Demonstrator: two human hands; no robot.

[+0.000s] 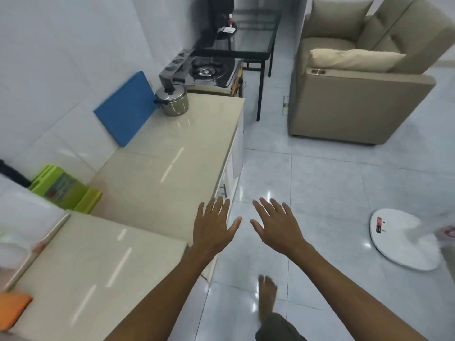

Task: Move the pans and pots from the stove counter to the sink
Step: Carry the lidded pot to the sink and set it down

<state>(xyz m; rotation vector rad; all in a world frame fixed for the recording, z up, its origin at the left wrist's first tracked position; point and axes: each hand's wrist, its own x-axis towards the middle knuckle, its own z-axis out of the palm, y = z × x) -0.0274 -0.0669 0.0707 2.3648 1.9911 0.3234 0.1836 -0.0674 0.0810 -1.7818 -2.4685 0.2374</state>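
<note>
1. While your left hand (pixel 213 227) and right hand (pixel 277 226) hang over the floor, each grip is spread apart, empty.
2. Your pot (pixel 172 100) sits far off on the worktop (pixel 157 168), beside the stove (pixel 209 71).

Bright, glary floor (pixel 307 193); blurred, warped edges.

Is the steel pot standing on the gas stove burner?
No, the steel pot stands on the beige counter, beside the stove.
</note>
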